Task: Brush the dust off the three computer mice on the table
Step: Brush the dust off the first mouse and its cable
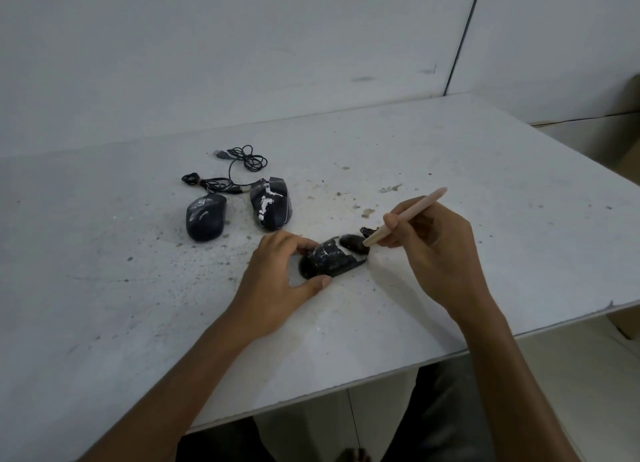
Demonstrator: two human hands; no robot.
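Our left hand (287, 271) pinches the nearest mouse (332, 259) on the table (485, 184); our right hand (433, 247) grips a brush (405, 217), bristles at its front. Beyond lie a rounded mouse (206, 217) and a streaked mouse (270, 202). A hard stroke may skid the held mouse or fling dust onto them.

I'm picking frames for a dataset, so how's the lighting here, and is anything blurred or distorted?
Head view: dim, flat, greyish light, no glare, faint shadows. Head view: the wide lens slightly bows the far edge of the table. Head view: the dark bristles of the brush look smeared against the mouse in the left hand; the two other mice look fairly sharp.
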